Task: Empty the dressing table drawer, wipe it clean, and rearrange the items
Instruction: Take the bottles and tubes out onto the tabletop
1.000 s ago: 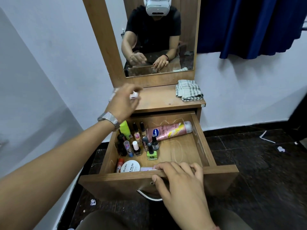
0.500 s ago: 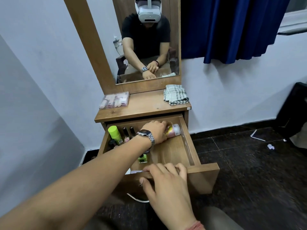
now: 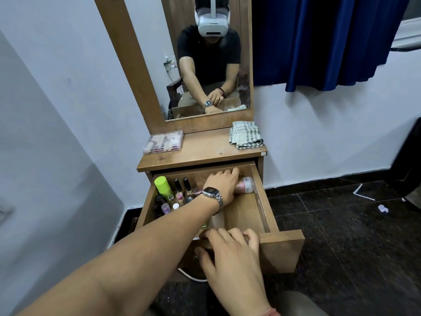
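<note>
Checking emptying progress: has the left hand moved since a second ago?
Yes. The left hand went from the tabletop down into the drawer, onto the pink bottle.

Silver metal wristwatch on left wrist; arms bare.

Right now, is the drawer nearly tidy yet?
Not nearly. Done: the drawer is open and one clear box sits on top. In hand: the left hand grips the pink tube; the right hand holds the drawer front. Left: the bottles, wiping with the cloth, rearranging.
</note>
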